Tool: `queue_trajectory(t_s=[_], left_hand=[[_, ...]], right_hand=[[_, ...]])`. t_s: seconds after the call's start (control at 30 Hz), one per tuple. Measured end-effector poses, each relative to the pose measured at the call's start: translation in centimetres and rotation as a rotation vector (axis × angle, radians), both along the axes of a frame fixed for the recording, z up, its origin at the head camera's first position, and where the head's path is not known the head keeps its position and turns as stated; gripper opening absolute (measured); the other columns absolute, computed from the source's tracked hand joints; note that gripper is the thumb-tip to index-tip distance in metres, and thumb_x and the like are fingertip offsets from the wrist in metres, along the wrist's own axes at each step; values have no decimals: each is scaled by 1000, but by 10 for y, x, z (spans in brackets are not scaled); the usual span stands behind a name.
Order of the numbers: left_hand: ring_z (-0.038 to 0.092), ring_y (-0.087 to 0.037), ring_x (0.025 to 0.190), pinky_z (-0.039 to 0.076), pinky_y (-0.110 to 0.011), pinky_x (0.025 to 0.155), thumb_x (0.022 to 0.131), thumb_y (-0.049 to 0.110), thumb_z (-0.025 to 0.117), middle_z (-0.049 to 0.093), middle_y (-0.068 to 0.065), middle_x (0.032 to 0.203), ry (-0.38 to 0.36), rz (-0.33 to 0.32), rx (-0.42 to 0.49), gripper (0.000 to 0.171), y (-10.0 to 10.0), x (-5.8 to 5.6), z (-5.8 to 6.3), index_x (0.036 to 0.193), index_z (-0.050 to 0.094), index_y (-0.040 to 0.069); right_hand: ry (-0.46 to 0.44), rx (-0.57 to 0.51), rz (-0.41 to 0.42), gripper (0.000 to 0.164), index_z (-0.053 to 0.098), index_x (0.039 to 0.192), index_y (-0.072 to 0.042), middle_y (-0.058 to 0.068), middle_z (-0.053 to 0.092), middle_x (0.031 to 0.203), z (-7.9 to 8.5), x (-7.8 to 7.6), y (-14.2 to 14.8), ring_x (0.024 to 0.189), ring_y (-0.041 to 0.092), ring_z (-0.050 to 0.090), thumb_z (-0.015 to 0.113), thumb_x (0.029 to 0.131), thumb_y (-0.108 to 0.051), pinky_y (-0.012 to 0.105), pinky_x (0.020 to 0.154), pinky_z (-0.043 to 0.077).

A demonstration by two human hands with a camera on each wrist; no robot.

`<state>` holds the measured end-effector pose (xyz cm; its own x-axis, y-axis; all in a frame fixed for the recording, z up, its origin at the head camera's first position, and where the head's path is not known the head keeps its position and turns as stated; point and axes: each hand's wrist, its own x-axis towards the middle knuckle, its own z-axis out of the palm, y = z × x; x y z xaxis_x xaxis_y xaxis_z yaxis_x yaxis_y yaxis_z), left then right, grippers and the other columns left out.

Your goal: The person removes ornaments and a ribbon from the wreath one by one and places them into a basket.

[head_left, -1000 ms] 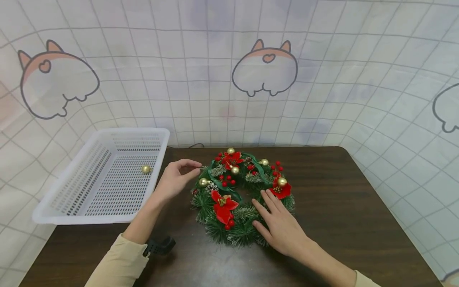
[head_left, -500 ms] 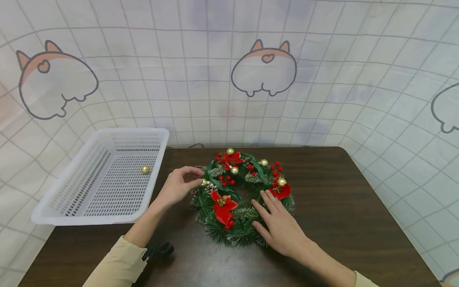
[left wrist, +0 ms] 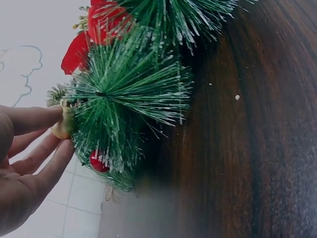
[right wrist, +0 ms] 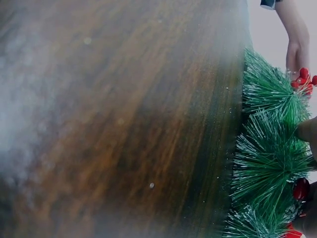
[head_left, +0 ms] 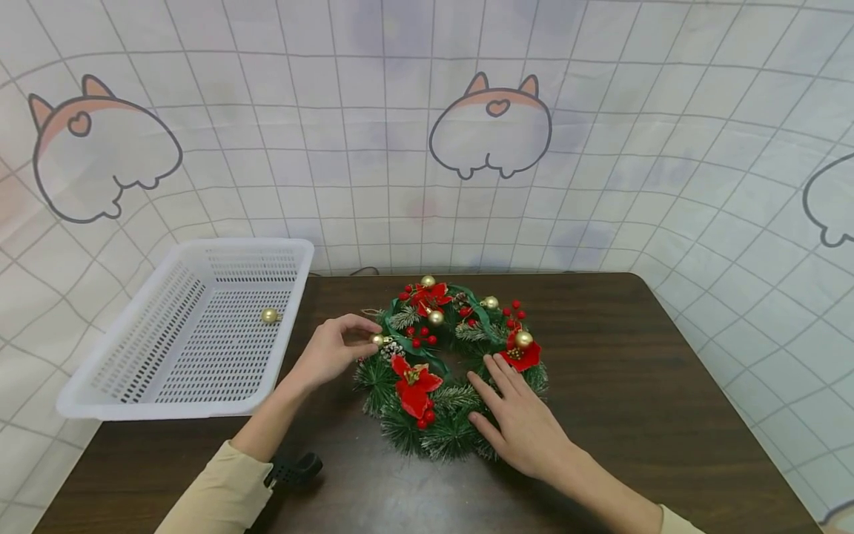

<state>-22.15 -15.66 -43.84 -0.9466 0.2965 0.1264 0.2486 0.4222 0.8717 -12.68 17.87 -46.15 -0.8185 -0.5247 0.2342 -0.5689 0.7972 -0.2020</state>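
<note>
Head view: wreath (head_left: 447,437) lies flat on the worktop (head_left: 634,371), about midway between the left and right edges, its far side near the back edge. Both hands are on it.

Left hand (head_left: 333,348): at the wreath's left side, thumb and fingers clamped on a gold bauble (head_left: 378,340). Bauble sits between the fingertips, against the greenery, just beside a frosted pinecone (head_left: 392,348) and a green ribbon (head_left: 420,354). Twine (head_left: 371,311) pokes out just behind these fingers, toward the back edge. Left wrist view agrees: bauble held between the tips, green needles touching it; a red berry (left wrist: 99,161) is near the lower finger.

Right hand (head_left: 523,423): laid palm down on the wreath's front right part, fingers straight and slightly apart, tips reaching toward a red flower (head_left: 523,356). Right wrist view shows only dark, cropped bits of these fingers over the needles.

Front left of wreath: another red flower (head_left: 416,387), between the two hands.

White basket (head_left: 160,409) covers the worktop's back left corner, apart from the wreath; one loose bauble (head_left: 270,316) lies inside, near its right wall.
</note>
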Motion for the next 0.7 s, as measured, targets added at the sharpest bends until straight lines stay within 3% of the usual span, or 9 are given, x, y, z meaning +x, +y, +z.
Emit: queue_trajectory(t_s=[0.27, 0.7], left_hand=[[70, -33, 106, 59, -40, 84, 92, 5, 78, 71, -10, 116, 3, -21, 4, 28, 0, -1, -2, 119, 73, 5], [72, -23, 96, 60, -33, 78, 93, 7, 78, 70, -7, 114, 112, -13, -53, 25, 3, -1, 6, 117, 74, 7]], right_hand=[[5, 6, 2, 59, 51, 151, -5, 27, 33, 160, -1, 0, 0, 151, 42, 24, 62, 103, -38, 57, 117, 28], [-16, 13, -1, 59, 50, 152, -6, 26, 32, 161, 1, 0, 0, 151, 41, 23, 59, 105, -40, 56, 119, 26]])
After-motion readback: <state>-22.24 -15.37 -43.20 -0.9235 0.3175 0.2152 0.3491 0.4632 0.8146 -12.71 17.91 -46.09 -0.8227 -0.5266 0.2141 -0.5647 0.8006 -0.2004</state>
